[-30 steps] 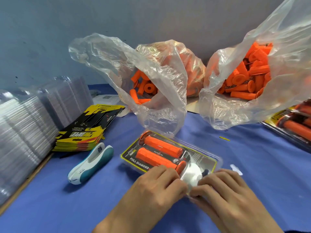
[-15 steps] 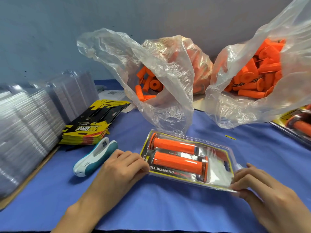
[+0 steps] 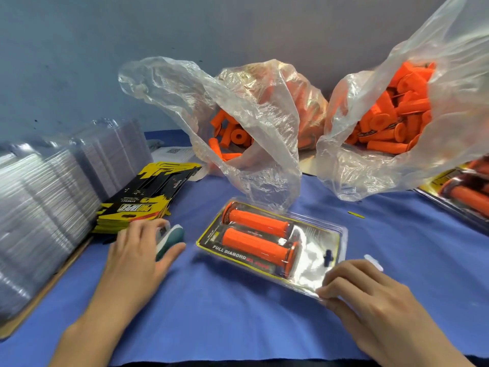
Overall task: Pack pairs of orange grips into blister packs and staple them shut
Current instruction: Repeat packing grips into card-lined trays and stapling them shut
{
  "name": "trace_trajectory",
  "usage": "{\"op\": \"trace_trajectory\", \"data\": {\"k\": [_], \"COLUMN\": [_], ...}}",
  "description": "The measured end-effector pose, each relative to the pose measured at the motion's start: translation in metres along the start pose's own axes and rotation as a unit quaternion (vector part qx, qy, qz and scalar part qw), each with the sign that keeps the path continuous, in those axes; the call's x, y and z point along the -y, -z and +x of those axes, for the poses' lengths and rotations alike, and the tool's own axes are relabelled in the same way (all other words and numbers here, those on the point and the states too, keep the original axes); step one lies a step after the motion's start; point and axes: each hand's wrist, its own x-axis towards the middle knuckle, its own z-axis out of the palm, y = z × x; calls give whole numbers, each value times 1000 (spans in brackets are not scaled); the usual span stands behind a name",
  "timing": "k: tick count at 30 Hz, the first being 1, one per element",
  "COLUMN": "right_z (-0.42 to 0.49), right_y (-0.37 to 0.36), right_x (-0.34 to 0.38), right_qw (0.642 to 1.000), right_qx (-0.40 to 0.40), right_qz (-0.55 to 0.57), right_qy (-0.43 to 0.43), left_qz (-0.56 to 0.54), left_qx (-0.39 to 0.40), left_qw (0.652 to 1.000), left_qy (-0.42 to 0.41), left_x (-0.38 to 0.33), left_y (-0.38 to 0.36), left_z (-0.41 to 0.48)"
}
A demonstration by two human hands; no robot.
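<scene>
A clear blister pack (image 3: 315,263) with a yellow-edged card lies on the blue cloth, holding two orange grips (image 3: 255,234) side by side. My right hand (image 3: 375,308) pinches the pack's near right corner. My left hand (image 3: 137,252) lies over the white and teal stapler (image 3: 172,238) to the pack's left, fingers curling round it. Two clear plastic bags (image 3: 254,120) (image 3: 412,109) behind the pack hold several loose orange grips.
Stacks of empty clear blister shells (image 3: 39,207) fill the left edge. A pile of yellow and black cards (image 3: 143,200) sits beside them. Finished packs (image 3: 463,192) lie at the right edge. A grey wall stands behind the bags.
My left hand left the pack and moved left onto the stapler. My right hand slid to the pack's near right corner; the pack turned and shifted right.
</scene>
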Motion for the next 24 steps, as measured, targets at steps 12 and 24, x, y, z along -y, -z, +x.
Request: {"op": "trace_trajectory", "data": {"k": [12, 24], "right_z": [3, 3], "right_y": [-5, 2], "right_x": [5, 11], "right_qw": [1000, 999], "right_qx": [3, 26], "right_qz": [-26, -35], "right_qy": [5, -12], "left_qz": [-123, -541], "left_qx": [124, 505], "left_qw": [957, 593], "left_qy": [231, 316], "left_x": [2, -118], "left_y": [17, 38], "left_z": [0, -61]}}
